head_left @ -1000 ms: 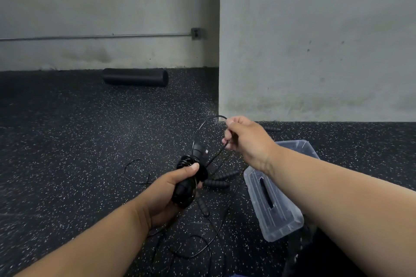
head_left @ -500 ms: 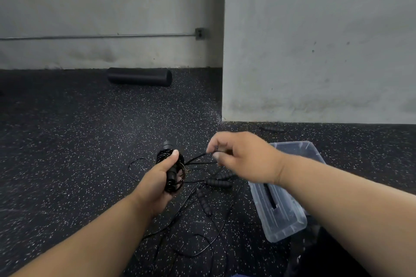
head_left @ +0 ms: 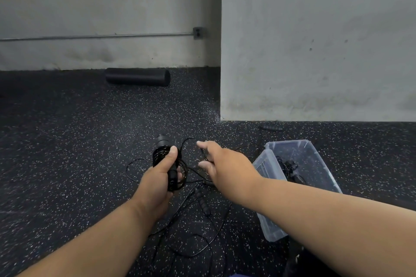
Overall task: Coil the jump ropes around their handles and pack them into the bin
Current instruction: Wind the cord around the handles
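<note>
My left hand (head_left: 158, 177) grips a pair of black jump rope handles (head_left: 162, 149) held upright, with thin black cord wound round them in several turns. My right hand (head_left: 221, 165) is just to the right and pinches the loose end of that cord (head_left: 191, 139), which arcs from the handles to my fingers. A second jump rope (head_left: 202, 203) lies loose on the floor below my hands, its handles and cord tangled. The clear plastic bin (head_left: 315, 159) sits on the floor at the right with a coiled black rope inside.
A black foam roller (head_left: 137, 76) lies by the far wall. A concrete wall block (head_left: 315, 51) juts out behind the bin. A single black handle (head_left: 271, 128) lies at the foot of that wall. The floor is dark speckled rubber.
My right hand has carried the cord round the handles from upper right, down across, and back near them. The left hand turned the handles more upright and shifted left.
</note>
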### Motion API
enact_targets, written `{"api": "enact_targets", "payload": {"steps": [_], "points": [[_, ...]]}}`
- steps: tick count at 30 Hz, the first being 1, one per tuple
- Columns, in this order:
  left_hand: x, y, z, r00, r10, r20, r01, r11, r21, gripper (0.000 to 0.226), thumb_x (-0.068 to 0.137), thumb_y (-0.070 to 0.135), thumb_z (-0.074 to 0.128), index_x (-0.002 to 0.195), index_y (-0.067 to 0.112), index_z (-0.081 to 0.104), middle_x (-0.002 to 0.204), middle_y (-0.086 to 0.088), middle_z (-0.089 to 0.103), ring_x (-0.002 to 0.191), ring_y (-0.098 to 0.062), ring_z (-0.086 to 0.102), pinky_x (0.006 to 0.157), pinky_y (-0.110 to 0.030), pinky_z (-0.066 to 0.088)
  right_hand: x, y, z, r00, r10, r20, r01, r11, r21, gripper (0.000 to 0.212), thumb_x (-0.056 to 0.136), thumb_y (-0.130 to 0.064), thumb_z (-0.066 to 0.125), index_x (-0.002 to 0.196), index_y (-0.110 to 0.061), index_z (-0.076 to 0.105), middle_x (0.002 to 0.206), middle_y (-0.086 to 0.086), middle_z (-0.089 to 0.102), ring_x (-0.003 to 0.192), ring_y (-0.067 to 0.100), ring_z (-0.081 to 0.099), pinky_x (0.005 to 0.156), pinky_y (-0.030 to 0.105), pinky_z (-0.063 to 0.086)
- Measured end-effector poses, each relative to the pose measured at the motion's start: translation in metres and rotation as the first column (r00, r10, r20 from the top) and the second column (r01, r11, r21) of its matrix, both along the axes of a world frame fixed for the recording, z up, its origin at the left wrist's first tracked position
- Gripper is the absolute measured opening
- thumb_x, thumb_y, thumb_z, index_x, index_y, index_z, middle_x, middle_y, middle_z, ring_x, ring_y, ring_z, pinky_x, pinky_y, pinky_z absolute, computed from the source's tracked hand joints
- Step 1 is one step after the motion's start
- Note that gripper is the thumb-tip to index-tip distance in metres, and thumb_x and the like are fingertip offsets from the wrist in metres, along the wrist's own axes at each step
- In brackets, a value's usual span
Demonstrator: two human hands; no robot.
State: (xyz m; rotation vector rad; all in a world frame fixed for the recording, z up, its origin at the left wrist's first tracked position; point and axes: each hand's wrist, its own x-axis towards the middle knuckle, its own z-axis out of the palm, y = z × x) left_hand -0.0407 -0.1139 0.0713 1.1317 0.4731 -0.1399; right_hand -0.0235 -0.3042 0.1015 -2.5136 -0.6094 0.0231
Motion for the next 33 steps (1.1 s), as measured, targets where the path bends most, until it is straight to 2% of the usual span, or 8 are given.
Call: {"api": "enact_targets", "payload": {"steps": [4,8,11,14,18,22,25,33], "points": [[0.002,-0.001,-0.004,0.999,0.029,0.036,-0.029,1.000,-0.004,0.074,0.073,0.052,0.082,0.128,0.006,0.065,0.092,-0.005,0.062,0.073,-0.014,0.059,0.079,-0.032,0.054,0.001,0.003,0.000,0.980,-0.114,-0.161,0.149,0.963,0.225,0.035,0.107,-0.034,0.056,0.141,-0.030,0.047,0.100,-0.011,0.069,0.087,0.007,0.062,0.073,0.023,0.045],[0.005,-0.003,-0.004,0.997,0.051,0.066,-0.052,0.999,0.011,0.063,0.082,0.048,0.081,0.125,0.006,0.065,0.088,-0.002,0.065,0.069,-0.012,0.061,0.074,-0.031,0.054,0.008,0.006,0.001,0.800,-0.197,-0.567,0.534,0.665,0.522,0.006,0.106,-0.026,0.058,0.104,-0.021,0.060,0.091,-0.007,0.078,0.070,0.002,0.063,0.062,0.020,0.046],[0.006,-0.006,-0.002,0.994,0.058,0.091,-0.059,0.998,0.005,0.037,0.092,0.038,0.076,0.115,0.011,0.064,0.069,0.005,0.066,0.057,-0.009,0.063,0.069,-0.031,0.051,0.011,0.006,-0.003,0.842,-0.256,-0.474,0.458,0.804,0.380,0.016,0.103,-0.034,0.063,0.093,-0.022,0.064,0.089,-0.004,0.073,0.068,0.009,0.058,0.062,0.028,0.046],[0.002,-0.011,0.003,0.994,0.052,0.097,-0.056,0.998,0.043,0.043,0.092,0.038,0.075,0.120,0.008,0.064,0.074,0.003,0.071,0.060,-0.009,0.068,0.062,-0.029,0.055,0.005,0.017,-0.003,0.924,-0.214,-0.318,0.294,0.928,0.228,0.018,0.096,-0.035,0.072,0.081,-0.026,0.065,0.093,-0.006,0.063,0.078,0.010,0.059,0.071,0.028,0.047],[0.002,-0.011,-0.002,0.994,0.033,0.106,-0.046,0.990,0.130,0.075,0.077,0.053,0.085,0.125,0.000,0.064,0.104,-0.016,0.077,0.086,-0.026,0.075,0.069,-0.034,0.061,-0.003,0.030,0.002,0.852,-0.051,-0.522,0.313,0.848,0.428,0.019,0.097,-0.007,0.061,0.082,-0.017,0.068,0.062,-0.006,0.059,0.046,0.004,0.045,0.045,0.021,0.038],[0.001,-0.008,-0.006,0.994,-0.010,0.106,-0.012,0.979,0.204,0.106,0.067,0.070,0.090,0.136,-0.002,0.055,0.116,-0.022,0.075,0.105,-0.038,0.075,0.097,-0.054,0.059,-0.003,0.032,0.010,0.734,0.062,-0.676,0.486,0.647,0.587,0.020,0.099,-0.008,0.067,0.079,-0.012,0.065,0.061,-0.001,0.064,0.054,0.008,0.056,0.050,0.019,0.047],[-0.001,-0.006,-0.006,0.992,-0.022,0.122,-0.010,0.967,0.256,0.107,0.066,0.075,0.087,0.137,0.002,0.055,0.117,-0.017,0.077,0.108,-0.033,0.076,0.102,-0.052,0.057,0.002,0.030,0.019,0.658,0.169,-0.734,0.514,0.612,0.602,0.023,0.100,-0.013,0.068,0.077,-0.016,0.062,0.066,0.001,0.069,0.055,0.007,0.061,0.057,0.021,0.052],[-0.008,-0.007,0.000,0.995,0.034,0.092,-0.055,0.969,0.241,0.080,0.079,0.052,0.082,0.138,0.010,0.048,0.118,-0.012,0.075,0.099,-0.023,0.078,0.073,-0.029,0.063,0.003,0.030,0.015,0.508,0.285,-0.813,0.569,0.598,0.565,0.012,0.101,-0.018,0.064,0.093,-0.014,0.072,0.086,0.008,0.076,0.077,0.017,0.072,0.076,0.029,0.061]]}}
